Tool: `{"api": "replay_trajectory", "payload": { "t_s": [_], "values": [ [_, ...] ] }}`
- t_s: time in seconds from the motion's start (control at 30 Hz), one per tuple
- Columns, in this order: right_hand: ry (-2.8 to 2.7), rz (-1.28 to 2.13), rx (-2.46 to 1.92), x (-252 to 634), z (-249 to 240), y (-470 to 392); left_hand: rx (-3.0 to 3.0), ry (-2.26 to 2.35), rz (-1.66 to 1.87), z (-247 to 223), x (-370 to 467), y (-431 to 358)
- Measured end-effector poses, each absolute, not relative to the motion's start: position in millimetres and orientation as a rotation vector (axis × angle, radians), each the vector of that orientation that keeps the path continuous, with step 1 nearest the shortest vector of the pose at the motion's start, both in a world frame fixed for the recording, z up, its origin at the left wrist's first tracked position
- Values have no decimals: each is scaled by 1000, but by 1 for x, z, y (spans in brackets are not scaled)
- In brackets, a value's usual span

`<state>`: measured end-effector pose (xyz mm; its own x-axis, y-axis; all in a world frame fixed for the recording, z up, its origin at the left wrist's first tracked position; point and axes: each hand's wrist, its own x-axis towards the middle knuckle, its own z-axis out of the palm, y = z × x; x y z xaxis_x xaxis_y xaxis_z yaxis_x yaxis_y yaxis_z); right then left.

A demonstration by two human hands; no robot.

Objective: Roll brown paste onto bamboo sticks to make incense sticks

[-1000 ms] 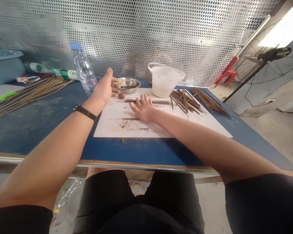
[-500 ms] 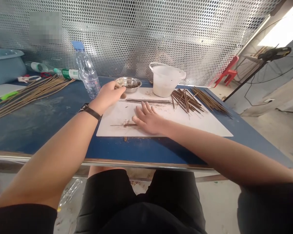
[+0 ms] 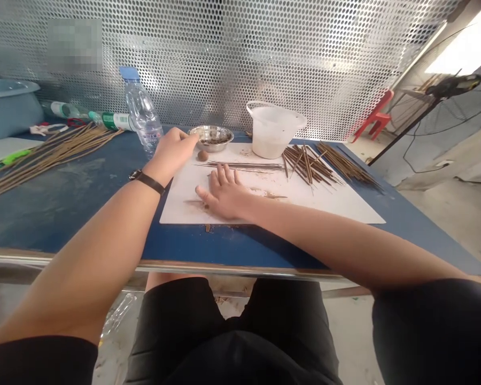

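My right hand [image 3: 226,195] lies flat with spread fingers on the white board [image 3: 324,206], over a thin brown stick that shows partly at its side. My left hand [image 3: 176,148] is bent with fingers drawn together at the left rim of the metal bowl [image 3: 212,140], which holds dark material; what it grips, if anything, is hidden. A brown ball [image 3: 202,155] sits on the board just below the bowl. Thin dark sticks [image 3: 244,167] lie crosswise beyond my right hand. Thicker brown sticks [image 3: 310,164] are piled at the board's right.
A white bucket [image 3: 274,131] stands at the board's back edge. Left of the bowl is a clear bottle [image 3: 142,112] with a blue cap. Long sticks [image 3: 60,152] and a blue basin [image 3: 10,109] are at the far left. A perforated metal screen [image 3: 224,59] rises behind.
My right hand has slid left across the board, with its fingers still spread. My left hand has shifted slightly left, and the brown ball shows more fully.
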<state>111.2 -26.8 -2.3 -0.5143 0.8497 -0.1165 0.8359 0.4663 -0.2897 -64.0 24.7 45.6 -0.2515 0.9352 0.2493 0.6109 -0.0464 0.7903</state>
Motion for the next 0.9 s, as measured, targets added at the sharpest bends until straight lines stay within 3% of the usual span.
{"api": "replay_trajectory", "payload": {
  "t_s": [0.2, 0.53, 0.9],
  "values": [
    [-2723, 543, -1390, 118, -1, -73, 1711, 1942, 1217, 47, -62, 26],
    [-2695, 490, -1443, 88, 2, 28, 1688, 1898, 1179, 52, -62, 20],
    [-2738, 508, -1392, 100, -3, -60, 1729, 1876, 1128, 52, -63, 20]
  ]
}}
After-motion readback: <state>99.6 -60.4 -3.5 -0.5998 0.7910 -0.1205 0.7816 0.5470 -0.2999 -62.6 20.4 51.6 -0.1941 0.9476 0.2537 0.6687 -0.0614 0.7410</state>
